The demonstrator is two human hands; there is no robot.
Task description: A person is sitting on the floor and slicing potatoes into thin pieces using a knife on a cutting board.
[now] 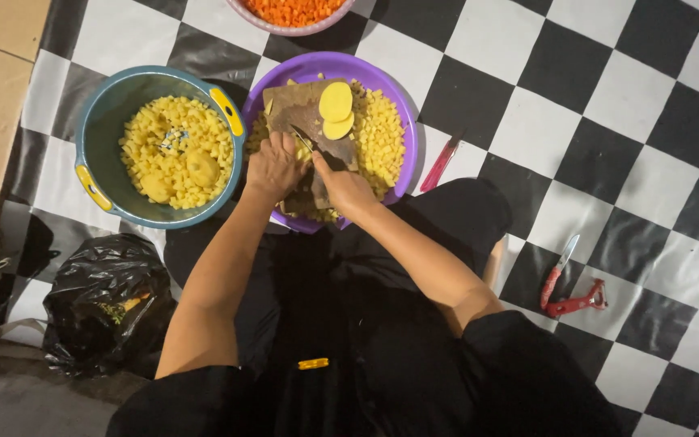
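Note:
A purple bowl (390, 85) full of diced potato sits before me, with a brown wooden cutting board (293, 103) laid across it. Two yellow potato slices (336, 109) lie on the board's far end. My right hand (343, 184) grips a dark-handled knife (311, 146) whose blade points toward the slices. My left hand (273, 164) is curled on the board beside the blade, pressing down on a piece hidden under its fingers.
A teal pot (107, 113) with yellow handles holds diced and whole peeled potatoes at left. A pink bowl of diced carrot (293, 11) is at the top. A pink knife (440, 164), a red-handled knife (557, 273), a red peeler (580, 302) and a black bag (103, 299) lie on the checkered floor.

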